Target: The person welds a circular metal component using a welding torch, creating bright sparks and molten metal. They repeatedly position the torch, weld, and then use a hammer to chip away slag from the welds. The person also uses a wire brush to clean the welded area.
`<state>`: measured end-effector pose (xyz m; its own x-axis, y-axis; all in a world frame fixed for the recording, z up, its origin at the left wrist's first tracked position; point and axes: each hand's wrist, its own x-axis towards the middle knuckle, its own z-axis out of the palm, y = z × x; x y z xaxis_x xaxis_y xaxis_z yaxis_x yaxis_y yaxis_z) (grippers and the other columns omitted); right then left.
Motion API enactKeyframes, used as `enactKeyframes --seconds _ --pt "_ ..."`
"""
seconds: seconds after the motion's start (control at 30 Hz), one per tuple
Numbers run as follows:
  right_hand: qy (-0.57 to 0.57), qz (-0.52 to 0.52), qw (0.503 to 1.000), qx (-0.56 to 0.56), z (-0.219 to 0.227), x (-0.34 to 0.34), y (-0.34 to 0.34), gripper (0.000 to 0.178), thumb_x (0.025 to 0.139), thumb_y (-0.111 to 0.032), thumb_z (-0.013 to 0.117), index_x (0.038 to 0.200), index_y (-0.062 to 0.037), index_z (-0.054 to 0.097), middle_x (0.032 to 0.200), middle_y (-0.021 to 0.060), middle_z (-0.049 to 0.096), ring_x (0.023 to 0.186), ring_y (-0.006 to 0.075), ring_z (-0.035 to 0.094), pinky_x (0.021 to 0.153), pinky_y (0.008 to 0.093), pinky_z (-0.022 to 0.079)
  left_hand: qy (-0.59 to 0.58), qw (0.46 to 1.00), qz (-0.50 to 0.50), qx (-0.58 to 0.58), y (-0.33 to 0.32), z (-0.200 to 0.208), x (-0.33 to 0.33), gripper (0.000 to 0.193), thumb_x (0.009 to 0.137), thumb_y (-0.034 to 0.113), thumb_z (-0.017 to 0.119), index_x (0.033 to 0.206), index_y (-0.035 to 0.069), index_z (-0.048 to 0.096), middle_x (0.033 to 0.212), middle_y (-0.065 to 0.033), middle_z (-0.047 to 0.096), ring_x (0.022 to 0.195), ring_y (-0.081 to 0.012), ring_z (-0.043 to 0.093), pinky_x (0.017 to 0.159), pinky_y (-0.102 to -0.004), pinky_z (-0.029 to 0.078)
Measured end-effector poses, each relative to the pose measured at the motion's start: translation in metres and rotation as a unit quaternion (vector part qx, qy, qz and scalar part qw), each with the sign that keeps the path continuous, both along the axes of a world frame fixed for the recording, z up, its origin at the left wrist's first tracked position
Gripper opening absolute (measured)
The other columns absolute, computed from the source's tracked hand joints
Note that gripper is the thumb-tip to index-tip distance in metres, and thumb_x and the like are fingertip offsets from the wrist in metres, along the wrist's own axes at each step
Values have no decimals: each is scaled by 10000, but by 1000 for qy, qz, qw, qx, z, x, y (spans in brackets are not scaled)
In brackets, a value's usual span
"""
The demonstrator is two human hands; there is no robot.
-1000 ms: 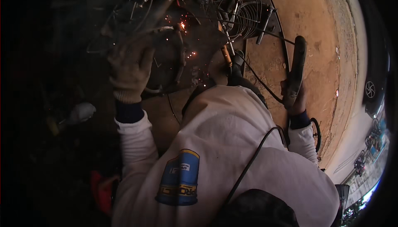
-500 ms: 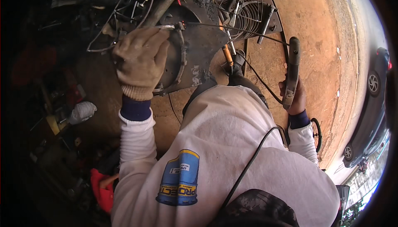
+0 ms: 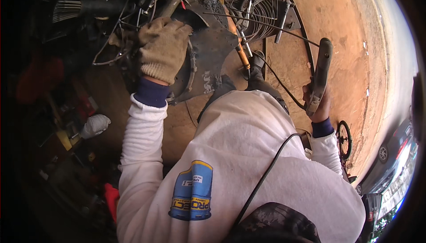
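My left hand (image 3: 163,49) wears a tan knit glove. Its fingers curl down over the upper end of a curved metal bar (image 3: 192,67), which lies on a dark steel plate (image 3: 217,49); what is under the fingers is hidden. Off to the right, my right hand (image 3: 320,105), with no glove visible, is closed round a dark electrode holder (image 3: 320,74). A thin welding electrode (image 3: 266,26) runs from the holder's top leftward across the work, its tip above the plate. A black cable (image 3: 279,85) leaves the holder's lower end.
Coiled wire (image 3: 253,18) and a metal T-shaped piece (image 3: 283,23) lie on the far side. An orange-handled tool (image 3: 242,56) hangs near my foot (image 3: 256,63). At the left are a wire brush (image 3: 66,11) and dim clutter. A bicycle wheel (image 3: 344,138) and a car (image 3: 390,154) stand at the right.
The electrode tip, which glowed red against the curved bar, is now off it, farther up. My left hand has shifted up and right, covering the bar's upper end. The view has swung slightly.
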<state>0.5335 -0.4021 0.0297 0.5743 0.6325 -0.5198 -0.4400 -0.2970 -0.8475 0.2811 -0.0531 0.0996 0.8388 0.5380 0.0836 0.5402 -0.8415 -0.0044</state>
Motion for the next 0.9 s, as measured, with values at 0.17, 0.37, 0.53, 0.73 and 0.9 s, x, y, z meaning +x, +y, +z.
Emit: enactKeyframes --seconds 0.17,0.37,0.53,0.73,0.9 --pt "34 -16 999 -14 10 0 8 310 853 -14 717 1107 -44 542 801 -25 547 684 62 525 584 231 449 8 999 -47 4 20 -20 -10 139 814 186 668 943 203 716 976 33 698 929 -200 642 836 -358 475" --pt "72 -13 997 -17 8 2 2 340 847 -65 740 1130 -27 556 809 -5 567 722 67 524 631 235 451 -34 998 -37 -37 14 -10 -6 180 816 161 691 993 186 709 975 -15 706 951 -230 644 838 -369 478" --pt "108 -29 994 6 6 2 -1 319 846 -89 748 1107 -17 581 838 5 593 763 81 544 696 253 470 -24 998 -38 -41 14 -6 -7 255 799 137 713 1048 161 668 958 -64 696 967 -261 646 832 -394 501" --pt "67 -10 998 9 10 -5 4 349 846 -100 755 1130 -4 577 867 23 625 795 99 573 743 263 479 -30 998 16 -47 6 17 -3 335 785 108 717 1105 155 629 978 -77 690 966 -280 648 814 -403 517" --pt "44 31 999 -3 3 -4 3 398 845 -103 758 1174 6 562 898 38 645 822 102 586 763 264 482 -35 999 -1 -40 7 21 -7 342 789 107 716 1116 148 627 1014 -76 690 983 -277 650 831 -400 521"
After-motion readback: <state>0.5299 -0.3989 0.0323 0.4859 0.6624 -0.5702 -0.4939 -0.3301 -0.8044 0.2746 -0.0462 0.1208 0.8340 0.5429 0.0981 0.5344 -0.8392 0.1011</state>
